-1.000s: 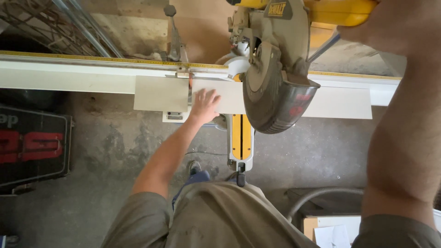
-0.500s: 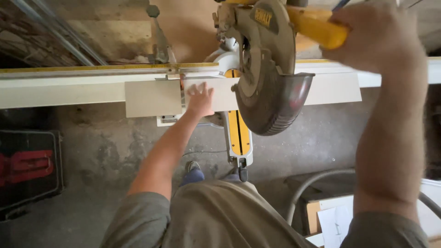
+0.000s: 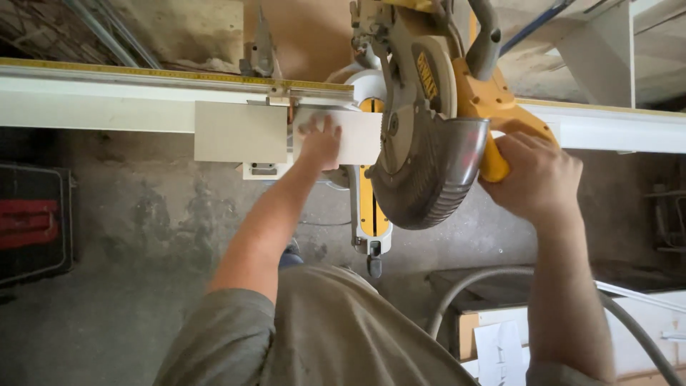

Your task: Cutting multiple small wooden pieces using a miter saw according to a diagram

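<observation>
- left hand (image 3: 319,145) lies flat, fingers spread, pressing the pale board (image 3: 336,136) down on the saw's bed, hard against the back fence (image 3: 143,86).
- right hand (image 3: 537,175) is wrapped tight round the yellow handle (image 3: 493,157) of the mitre saw (image 3: 421,143), its blade guard (image 3: 429,182) low, just beside the left fingers.
- the board looks stiff, thin and light, with a smooth face that could slide; a flat palm well away from the blade edge seems the safest hold.
- a second pale panel (image 3: 240,132) sits at the bed's left end, touching the fence.
</observation>
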